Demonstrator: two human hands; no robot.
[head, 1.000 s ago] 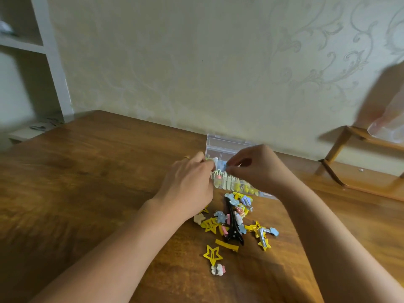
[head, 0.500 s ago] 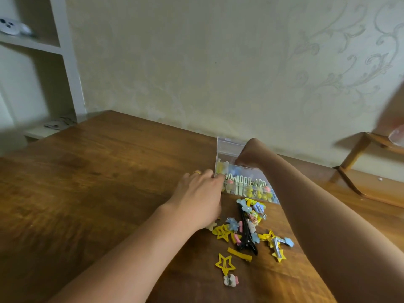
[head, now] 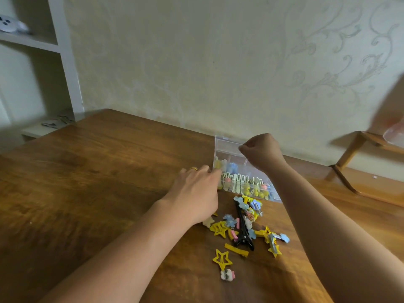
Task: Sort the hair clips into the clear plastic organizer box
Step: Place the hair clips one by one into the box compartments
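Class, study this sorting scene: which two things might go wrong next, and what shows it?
1. The clear plastic organizer box sits at the wooden table's far edge; the left hand steadying it might push it off.
2. The right hand hovers closed above; whether it holds anything cannot be told.

A wooden table (head: 91,182) with a dark, glossy grain carried everything. At its far edge, close to the wall, sat a clear plastic organizer box (head: 226,149). Just nearer lay a loose pile of hair clips (head: 244,224), with a yellow star clip (head: 222,259) and a small white-and-pink clip (head: 227,275) nearest.
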